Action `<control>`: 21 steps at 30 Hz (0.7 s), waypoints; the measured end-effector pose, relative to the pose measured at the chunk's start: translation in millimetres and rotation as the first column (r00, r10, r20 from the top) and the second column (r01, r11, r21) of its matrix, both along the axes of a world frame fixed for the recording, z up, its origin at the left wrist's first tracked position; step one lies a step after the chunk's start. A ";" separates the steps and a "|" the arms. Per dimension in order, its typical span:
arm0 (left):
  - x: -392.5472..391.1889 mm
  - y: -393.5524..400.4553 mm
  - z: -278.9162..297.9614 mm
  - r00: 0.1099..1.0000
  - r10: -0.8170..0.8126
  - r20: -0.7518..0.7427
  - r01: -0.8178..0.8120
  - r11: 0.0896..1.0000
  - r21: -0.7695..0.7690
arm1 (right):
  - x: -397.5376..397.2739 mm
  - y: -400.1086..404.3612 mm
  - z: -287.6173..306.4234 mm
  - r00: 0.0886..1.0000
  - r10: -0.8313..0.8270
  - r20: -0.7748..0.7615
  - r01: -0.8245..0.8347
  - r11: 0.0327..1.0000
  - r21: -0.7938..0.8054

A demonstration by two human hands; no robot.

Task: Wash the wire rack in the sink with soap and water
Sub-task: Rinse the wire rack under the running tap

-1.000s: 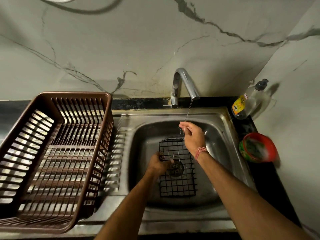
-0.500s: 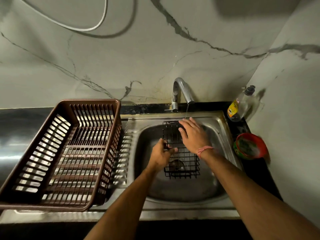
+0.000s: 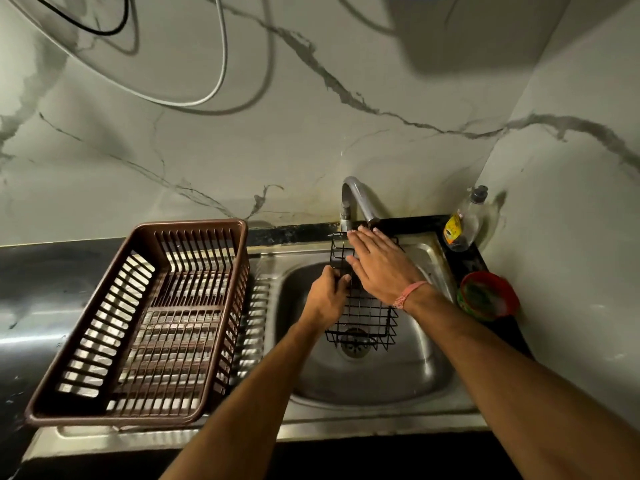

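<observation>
The black wire rack (image 3: 367, 315) stands tilted up over the steel sink (image 3: 391, 382), its far edge raised under the tap (image 3: 356, 199). My left hand (image 3: 329, 296) grips the rack's left edge, fingers curled round the wires. My right hand (image 3: 381, 266) lies flat on the rack's upper face with straight fingers, fingertips just below the spout. The rack's middle is hidden under my right hand. I cannot make out a water stream.
A brown plastic dish basket (image 3: 145, 323) sits on the drainboard to the left. A dish soap bottle (image 3: 464, 220) stands at the back right corner, and a red bowl with a green scrubber (image 3: 488, 296) sits on the right counter. Cables hang on the marble wall.
The rack has been lifted from lying flat in the basin to tilted up under the tap. My right hand moved from the water stream onto the rack's upper face.
</observation>
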State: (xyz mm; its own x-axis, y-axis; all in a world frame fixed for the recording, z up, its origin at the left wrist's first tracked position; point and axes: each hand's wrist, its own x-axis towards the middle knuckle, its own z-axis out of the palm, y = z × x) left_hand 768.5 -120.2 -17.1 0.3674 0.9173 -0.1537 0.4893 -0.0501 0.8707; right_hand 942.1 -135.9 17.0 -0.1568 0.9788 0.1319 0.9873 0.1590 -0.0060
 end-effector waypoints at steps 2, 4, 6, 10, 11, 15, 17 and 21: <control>-4.1 2.6 2.1 1.000 -0.008 -0.010 0.009 1.000 0.030 | 2.0 -1.3 1.0 0.999 -0.019 -0.041 0.019 1.000 -0.013; -8.8 6.4 5.2 1.000 -0.021 -0.021 0.021 0.999 0.028 | 7.5 -5.2 0.3 0.989 -0.119 -0.085 0.121 0.993 0.015; -13.6 9.1 9.1 0.999 -0.032 -0.036 0.033 0.999 0.013 | 11.2 -8.9 -0.7 0.955 -0.261 -0.141 0.272 0.960 0.061; -20.8 11.2 13.3 0.995 -0.079 -0.055 0.081 0.996 0.040 | -6.6 -2.8 0.8 0.893 -0.340 -0.296 0.366 0.930 0.034; -22.8 11.6 12.2 0.992 -0.110 -0.060 0.114 0.992 0.055 | -14.5 -0.4 4.8 0.880 -0.324 -0.346 0.346 0.938 0.002; -27.6 12.7 9.1 0.974 -0.207 -0.090 0.219 0.961 0.170 | -36.9 10.8 18.4 0.871 -0.266 -0.412 0.252 0.964 -0.090; -29.2 11.6 9.5 0.972 -0.217 -0.089 0.230 0.955 0.189 | -37.6 15.9 19.3 0.860 -0.255 -0.442 0.212 0.967 -0.144; -31.4 14.2 8.1 0.971 -0.220 -0.097 0.234 0.958 0.165 | -17.6 18.4 21.2 0.698 -0.429 -0.574 0.246 0.896 -0.371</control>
